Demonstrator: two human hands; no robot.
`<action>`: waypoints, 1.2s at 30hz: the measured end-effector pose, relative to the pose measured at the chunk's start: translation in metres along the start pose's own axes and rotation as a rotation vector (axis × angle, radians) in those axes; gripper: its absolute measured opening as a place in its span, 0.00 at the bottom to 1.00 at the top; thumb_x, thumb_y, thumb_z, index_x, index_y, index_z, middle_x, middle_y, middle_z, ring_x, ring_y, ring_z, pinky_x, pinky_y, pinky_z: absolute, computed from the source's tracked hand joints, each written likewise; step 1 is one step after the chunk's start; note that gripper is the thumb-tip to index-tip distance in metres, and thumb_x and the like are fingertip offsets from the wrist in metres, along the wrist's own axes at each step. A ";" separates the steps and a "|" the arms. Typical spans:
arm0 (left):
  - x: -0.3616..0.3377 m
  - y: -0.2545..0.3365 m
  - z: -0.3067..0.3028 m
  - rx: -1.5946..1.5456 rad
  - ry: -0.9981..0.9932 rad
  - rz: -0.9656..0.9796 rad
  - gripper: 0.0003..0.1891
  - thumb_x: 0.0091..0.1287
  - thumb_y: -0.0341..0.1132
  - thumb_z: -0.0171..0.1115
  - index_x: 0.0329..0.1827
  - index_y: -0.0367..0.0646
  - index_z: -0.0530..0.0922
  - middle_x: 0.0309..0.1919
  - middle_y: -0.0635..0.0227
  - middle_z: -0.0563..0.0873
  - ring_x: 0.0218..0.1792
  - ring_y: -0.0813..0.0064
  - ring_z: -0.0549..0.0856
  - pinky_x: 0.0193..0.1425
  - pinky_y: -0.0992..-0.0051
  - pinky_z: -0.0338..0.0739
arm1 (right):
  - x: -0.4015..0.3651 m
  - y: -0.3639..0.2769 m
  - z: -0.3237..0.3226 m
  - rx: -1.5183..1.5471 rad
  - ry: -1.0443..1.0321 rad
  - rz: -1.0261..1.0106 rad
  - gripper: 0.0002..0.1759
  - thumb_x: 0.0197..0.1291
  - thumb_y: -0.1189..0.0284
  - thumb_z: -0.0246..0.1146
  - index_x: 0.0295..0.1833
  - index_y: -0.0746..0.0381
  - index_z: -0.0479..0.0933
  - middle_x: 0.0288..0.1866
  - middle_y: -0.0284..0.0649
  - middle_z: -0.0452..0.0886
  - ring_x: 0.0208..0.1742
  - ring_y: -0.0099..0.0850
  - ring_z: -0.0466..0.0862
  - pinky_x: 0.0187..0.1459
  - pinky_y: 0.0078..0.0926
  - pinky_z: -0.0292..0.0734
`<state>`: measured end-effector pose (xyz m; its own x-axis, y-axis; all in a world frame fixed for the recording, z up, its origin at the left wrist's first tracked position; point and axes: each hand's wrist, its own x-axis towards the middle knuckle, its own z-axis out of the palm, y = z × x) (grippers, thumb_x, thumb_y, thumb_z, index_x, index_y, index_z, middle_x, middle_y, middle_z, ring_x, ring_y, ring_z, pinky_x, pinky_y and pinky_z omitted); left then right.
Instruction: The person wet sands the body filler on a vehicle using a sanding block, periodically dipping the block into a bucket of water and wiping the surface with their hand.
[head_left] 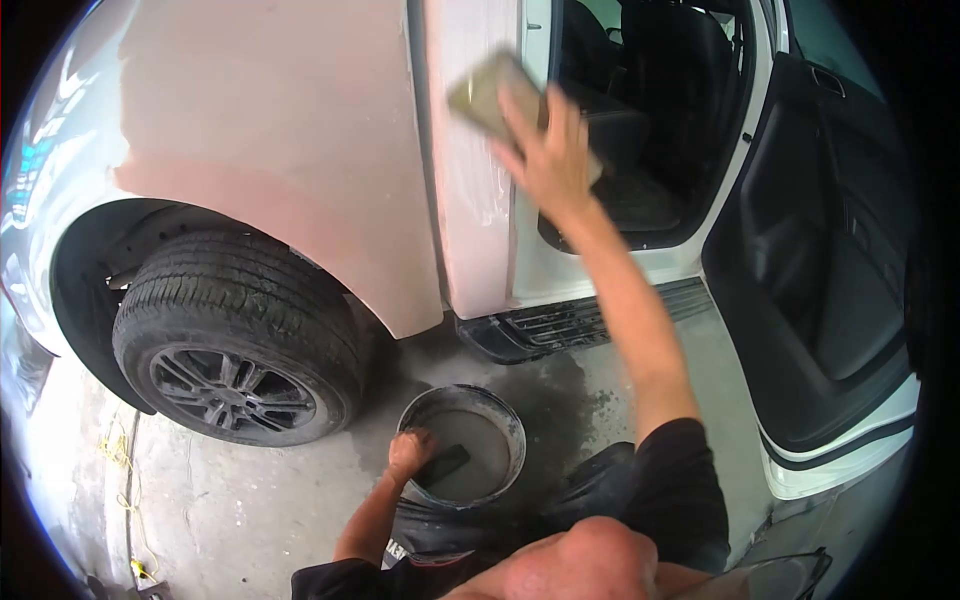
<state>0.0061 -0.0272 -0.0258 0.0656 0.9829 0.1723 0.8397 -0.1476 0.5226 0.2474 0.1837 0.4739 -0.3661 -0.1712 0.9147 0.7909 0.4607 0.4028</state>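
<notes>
Blurred pad (488,92) half covered by the right hand (550,160), dark piece (445,462) at the left hand (410,450) too small to identify, tyre (235,340) top hidden under the arch, door (840,300) cut off at right.

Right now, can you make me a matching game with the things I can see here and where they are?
Things:
1. left hand
2. right hand
3. tyre
4. car door

Places or states:
A. swung open
B. up high, pressing a tan block on the car body
C. under the wheel arch
D. in the bucket, on a dark pad

Pairs: 1-D, 2-B, 3-C, 4-A.
</notes>
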 end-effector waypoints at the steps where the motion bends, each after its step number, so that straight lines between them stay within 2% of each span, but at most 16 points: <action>1: 0.001 -0.001 0.003 -0.003 0.014 0.017 0.14 0.66 0.48 0.68 0.40 0.46 0.89 0.41 0.59 0.91 0.43 0.53 0.90 0.48 0.56 0.84 | 0.044 0.013 -0.003 -0.051 -0.028 0.022 0.35 0.61 0.52 0.70 0.75 0.44 0.74 0.64 0.58 0.71 0.57 0.55 0.74 0.49 0.50 0.72; 2: 0.003 -0.001 0.007 -0.007 0.027 0.032 0.14 0.66 0.48 0.68 0.41 0.46 0.89 0.41 0.59 0.91 0.43 0.53 0.90 0.48 0.56 0.84 | 0.096 0.026 -0.003 -0.058 0.003 0.062 0.32 0.62 0.53 0.69 0.71 0.48 0.76 0.65 0.57 0.71 0.59 0.55 0.74 0.50 0.53 0.72; 4: 0.003 0.005 0.004 0.004 -0.011 -0.004 0.14 0.66 0.48 0.67 0.41 0.47 0.89 0.41 0.59 0.91 0.44 0.54 0.90 0.50 0.56 0.84 | 0.191 0.013 -0.046 0.200 -0.302 0.486 0.35 0.71 0.61 0.64 0.79 0.60 0.65 0.65 0.59 0.68 0.62 0.50 0.74 0.62 0.53 0.75; 6: 0.003 0.006 -0.002 -0.004 -0.010 -0.001 0.14 0.67 0.48 0.67 0.40 0.47 0.88 0.41 0.59 0.91 0.45 0.54 0.90 0.51 0.57 0.84 | 0.190 0.014 -0.036 0.066 -0.129 0.376 0.33 0.71 0.61 0.63 0.78 0.60 0.66 0.64 0.58 0.68 0.61 0.48 0.74 0.62 0.53 0.75; 8: 0.001 0.010 -0.004 -0.052 0.022 0.043 0.14 0.67 0.47 0.66 0.40 0.46 0.88 0.41 0.59 0.91 0.45 0.54 0.89 0.51 0.57 0.84 | 0.126 0.033 0.002 0.018 -0.041 0.125 0.31 0.61 0.54 0.70 0.70 0.50 0.79 0.70 0.60 0.68 0.61 0.59 0.74 0.56 0.54 0.74; 12: 0.001 0.008 0.000 -0.050 0.032 0.011 0.13 0.68 0.47 0.66 0.39 0.46 0.88 0.41 0.59 0.91 0.45 0.54 0.89 0.49 0.57 0.84 | -0.029 -0.027 -0.005 0.056 -0.019 -0.042 0.38 0.61 0.52 0.71 0.77 0.42 0.72 0.65 0.63 0.70 0.57 0.58 0.75 0.53 0.52 0.72; 15: 0.003 0.000 0.000 -0.054 0.039 0.029 0.13 0.68 0.46 0.66 0.40 0.47 0.88 0.42 0.60 0.91 0.45 0.55 0.90 0.49 0.57 0.84 | 0.023 -0.001 0.001 -0.056 -0.053 -0.101 0.37 0.61 0.51 0.70 0.77 0.41 0.73 0.66 0.63 0.70 0.58 0.57 0.75 0.53 0.52 0.72; 17: 0.003 0.000 0.001 -0.055 0.028 0.033 0.13 0.68 0.46 0.66 0.40 0.47 0.88 0.42 0.60 0.91 0.45 0.55 0.89 0.50 0.57 0.84 | 0.120 0.014 0.000 -0.008 -0.063 0.070 0.31 0.61 0.52 0.69 0.70 0.47 0.78 0.68 0.59 0.71 0.64 0.59 0.73 0.56 0.56 0.72; 19: 0.003 -0.003 0.007 -0.064 0.016 0.026 0.12 0.67 0.46 0.66 0.40 0.47 0.88 0.42 0.60 0.91 0.45 0.55 0.89 0.50 0.57 0.84 | 0.192 -0.003 -0.027 0.105 -0.145 0.370 0.32 0.72 0.61 0.63 0.77 0.60 0.67 0.62 0.56 0.70 0.60 0.47 0.75 0.60 0.51 0.75; 24: 0.000 -0.004 0.004 -0.029 0.021 0.040 0.12 0.67 0.44 0.66 0.41 0.46 0.88 0.43 0.61 0.91 0.45 0.55 0.89 0.50 0.57 0.84 | 0.049 -0.021 0.005 -0.192 -0.073 0.016 0.37 0.60 0.54 0.71 0.76 0.45 0.73 0.68 0.63 0.70 0.56 0.57 0.75 0.52 0.54 0.73; 25: 0.000 -0.001 0.002 -0.042 0.019 0.028 0.12 0.67 0.44 0.66 0.41 0.46 0.88 0.43 0.61 0.91 0.45 0.55 0.89 0.50 0.57 0.84 | -0.006 -0.036 0.006 -0.112 -0.102 0.008 0.44 0.56 0.54 0.74 0.80 0.36 0.68 0.68 0.62 0.70 0.57 0.56 0.76 0.55 0.53 0.73; 26: 0.000 0.002 0.002 -0.056 0.018 0.014 0.11 0.67 0.44 0.66 0.41 0.46 0.88 0.43 0.60 0.91 0.45 0.55 0.89 0.51 0.57 0.84 | -0.046 -0.039 0.006 0.008 -0.102 -0.046 0.46 0.53 0.55 0.77 0.79 0.37 0.69 0.69 0.62 0.70 0.57 0.56 0.76 0.55 0.52 0.73; 29: 0.001 -0.005 0.006 -0.069 0.069 0.069 0.11 0.68 0.44 0.65 0.41 0.46 0.88 0.42 0.59 0.91 0.45 0.54 0.89 0.50 0.57 0.84 | -0.002 -0.037 -0.003 -0.056 -0.114 -0.033 0.40 0.55 0.56 0.75 0.76 0.40 0.74 0.66 0.62 0.71 0.57 0.56 0.77 0.53 0.52 0.73; 32: 0.003 -0.003 0.003 -0.032 0.016 0.055 0.12 0.68 0.44 0.65 0.41 0.46 0.88 0.43 0.59 0.91 0.45 0.54 0.89 0.50 0.56 0.84 | 0.142 -0.002 0.007 0.108 -0.221 0.150 0.36 0.62 0.56 0.70 0.76 0.43 0.72 0.64 0.60 0.72 0.55 0.56 0.77 0.52 0.52 0.74; 35: 0.003 0.000 0.001 -0.040 0.011 0.042 0.12 0.68 0.44 0.65 0.41 0.46 0.88 0.43 0.58 0.91 0.45 0.53 0.89 0.50 0.56 0.84 | 0.198 -0.020 -0.002 0.036 -0.107 0.322 0.32 0.71 0.62 0.63 0.77 0.58 0.67 0.63 0.56 0.70 0.60 0.47 0.75 0.59 0.48 0.75; 36: 0.001 0.002 -0.001 -0.015 0.005 0.028 0.12 0.68 0.44 0.65 0.41 0.46 0.88 0.43 0.58 0.91 0.45 0.53 0.90 0.50 0.56 0.84 | 0.170 -0.024 0.000 -0.009 -0.107 0.239 0.33 0.68 0.59 0.66 0.77 0.51 0.69 0.63 0.58 0.71 0.58 0.52 0.76 0.55 0.51 0.74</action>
<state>0.0073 -0.0267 -0.0243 0.0865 0.9777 0.1915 0.8296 -0.1771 0.5296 0.1659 0.1429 0.6200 -0.2175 0.0350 0.9754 0.8654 0.4691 0.1762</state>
